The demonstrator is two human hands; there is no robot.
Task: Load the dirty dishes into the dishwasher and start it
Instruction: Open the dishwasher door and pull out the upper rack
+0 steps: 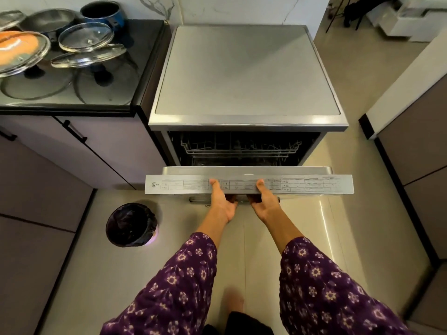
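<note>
A steel dishwasher (pixel 246 76) stands ahead of me with its door (pixel 314 184) partly lowered. Both hands hold the door's top edge near the middle: my left hand (pixel 221 201) and my right hand (pixel 263 201) each have the thumb on the control strip and the fingers curled under the handle. Inside the dark opening a wire rack (pixel 239 148) shows, with nothing visible in it. Dirty cookware lies on the black counter (pixel 116 93) at the left: glass lids (pixel 85 37), a grey pan (pixel 48 20), a blue pot (pixel 104 13) and an orange-stained lid (pixel 20 49).
A small bin with a dark liner (pixel 131 224) stands on the floor left of the door. Purple-grey cabinets (pixel 48 165) run along the left and more cabinets (pixel 416 141) on the right. Pale floor tiles lie beneath me between them.
</note>
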